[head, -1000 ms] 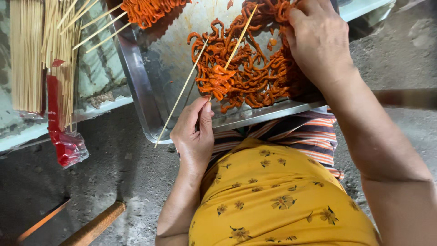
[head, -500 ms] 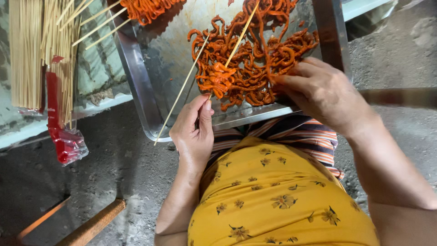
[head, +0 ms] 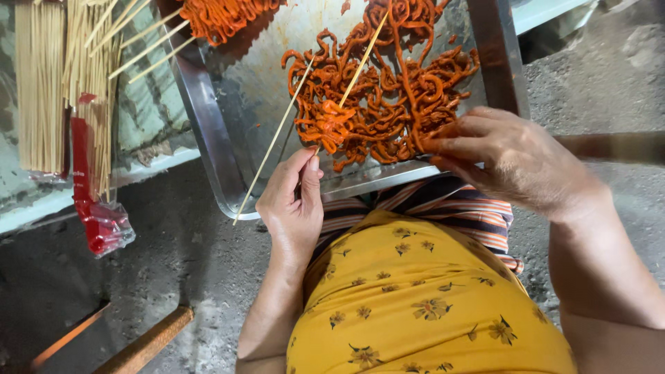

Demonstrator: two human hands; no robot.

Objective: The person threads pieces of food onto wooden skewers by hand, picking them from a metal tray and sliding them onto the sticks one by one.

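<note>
While your left hand (head: 291,204) pinches the lower end of a bamboo skewer (head: 350,76) between thumb and fingertips at the near rim of the metal tray (head: 208,131), that stick runs up and to the right across the frame, its long axis pointing into the pile of orange meat strips (head: 388,97) in the upper middle. Your right hand (head: 512,159) sits at centre right, fingers closed on one strip (head: 440,138) at the pile's lower right edge. That strip lies just right of the skewer, close to its threaded lump of meat. A second bare skewer (head: 273,142) lies parallel to its left, near your left hand, overhanging the rim. Spare sticks (head: 41,83) are stacked at upper left.
</note>
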